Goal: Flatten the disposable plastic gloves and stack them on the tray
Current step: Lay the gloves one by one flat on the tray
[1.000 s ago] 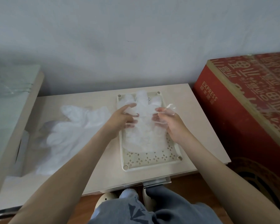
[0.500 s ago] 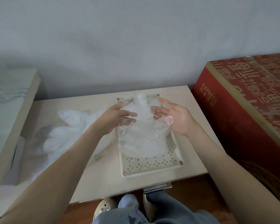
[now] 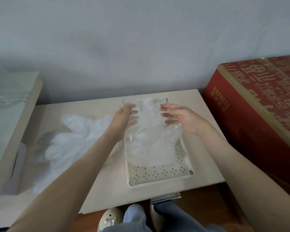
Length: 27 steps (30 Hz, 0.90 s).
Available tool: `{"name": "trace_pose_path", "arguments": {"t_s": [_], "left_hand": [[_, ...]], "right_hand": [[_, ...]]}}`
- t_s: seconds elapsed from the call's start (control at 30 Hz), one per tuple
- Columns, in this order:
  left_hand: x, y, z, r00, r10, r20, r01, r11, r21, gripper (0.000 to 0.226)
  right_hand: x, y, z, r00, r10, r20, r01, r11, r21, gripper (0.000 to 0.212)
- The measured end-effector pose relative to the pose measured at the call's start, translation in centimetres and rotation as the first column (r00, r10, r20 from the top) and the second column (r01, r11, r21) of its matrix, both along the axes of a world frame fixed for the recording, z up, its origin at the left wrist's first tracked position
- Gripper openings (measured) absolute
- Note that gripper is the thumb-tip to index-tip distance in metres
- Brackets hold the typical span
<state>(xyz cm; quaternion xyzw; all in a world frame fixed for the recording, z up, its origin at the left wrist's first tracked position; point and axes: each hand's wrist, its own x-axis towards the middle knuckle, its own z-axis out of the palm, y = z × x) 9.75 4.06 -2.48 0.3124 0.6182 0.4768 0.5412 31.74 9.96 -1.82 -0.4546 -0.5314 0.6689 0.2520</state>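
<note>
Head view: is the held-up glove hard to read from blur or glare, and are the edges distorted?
Head view: light is soft and even, no hard glare; the clear glove between left hand and right hand shows faint sheen, the tray visible through it. Head view: the glove pile at left is soft, washed out. Head view: wide-angle bending skews the red box at the edge.

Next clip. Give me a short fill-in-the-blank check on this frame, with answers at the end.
1. The left hand holds up a clear ____ above the perforated tray.
2. The right hand is ____, its fingers straight beside the glove.
3. The pile of loose gloves lies on the table to the tray's ____.
4. The red box bears the word ____.

Missing words: glove; open; left; EXPRESS.
</note>
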Motion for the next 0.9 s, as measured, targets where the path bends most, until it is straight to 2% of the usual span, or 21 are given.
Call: {"name": "trace_pose_path", "arguments": {"t_s": [0.03,0.07,0.1,0.13,0.17,0.27,0.37,0.47,0.53,0.6,0.67,0.7,0.73,0.8,0.9], "left_hand": [[0.1,0.0,-0.4,0.984,0.051,-0.172,-0.051,0.999,0.003,0.035],[0.1,0.0,-0.9,0.9,0.084,-0.427,-0.077,0.996,0.034,0.04],[0.1,-0.2,-1.3,0.755,0.128,-0.643,-0.075,0.991,0.109,0.042],[0.1,-0.6,-1.5,0.612,0.193,-0.767,-0.048,0.977,0.208,0.046],[0.3,-0.9,-1.4,0.512,0.254,-0.82,-0.027,0.96,0.28,0.054],[0.8,-1.7,-1.5,0.327,0.37,-0.87,0.043,0.914,0.404,0.072],[1.4,-2.2,-1.9,0.155,0.345,-0.926,0.316,0.871,0.377,0.061],[1.6,-2.8,-2.3,-0.018,0.112,-0.994,0.577,0.813,0.081,0.048],[1.4,-3.0,-2.8,-0.164,-0.083,-0.983,0.575,0.802,-0.164,0.054],[1.2,-3.1,-3.1,-0.27,-0.205,-0.941,0.48,0.819,-0.316,0.068],[1.1,-3.0,-3.3,-0.313,-0.268,-0.911,0.424,0.819,-0.386,0.076],[1.1,-3.0,-3.4,-0.317,-0.288,-0.904,0.418,0.813,-0.406,0.078],[1.2,-2.9,-3.5,-0.319,-0.301,-0.899,0.416,0.807,-0.418,0.079],[1.2,-2.9,-3.7,-0.333,-0.313,-0.89,0.415,0.799,-0.436,0.081],[1.3,-2.9,-4.0,-0.342,-0.332,-0.879,0.403,0.793,-0.456,0.082]], "right_hand": [[0.0,0.1,0.0,0.999,-0.013,0.037,0.013,1.0,0.015,0.035],[0.0,0.2,-0.1,0.995,-0.024,0.094,0.021,0.999,0.036,0.038],[0.1,0.2,-0.2,0.985,-0.029,0.17,0.018,0.997,0.069,0.042],[0.2,0.3,-0.3,0.968,-0.025,0.251,-0.002,0.994,0.107,0.047],[0.2,0.3,-0.3,0.95,-0.018,0.311,-0.027,0.99,0.139,0.05],[0.2,0.2,-0.2,0.918,0.006,0.396,-0.087,0.978,0.187,0.057],[0.0,-0.1,-0.3,0.903,0.032,0.429,-0.126,0.973,0.192,0.06],[-0.3,-0.1,-0.5,0.886,0.02,0.464,-0.14,0.964,0.225,0.06],[-0.4,0.2,-0.8,0.804,-0.026,0.595,-0.179,0.942,0.283,0.058],[-0.4,0.5,-1.1,0.667,-0.107,0.738,-0.233,0.91,0.343,0.051],[-0.7,0.5,-1.3,0.524,-0.214,0.825,-0.312,0.852,0.42,0.042],[-1.0,0.3,-1.3,0.491,-0.261,0.831,-0.34,0.821,0.459,0.04],[-1.6,0.2,-1.2,0.501,-0.287,0.816,-0.349,0.796,0.495,0.039],[-3.0,-0.1,-0.9,0.579,-0.27,0.77,-0.341,0.777,0.529,0.04],[-5.5,-0.5,-0.9,0.697,-0.162,0.699,-0.286,0.831,0.478,0.04]]}}
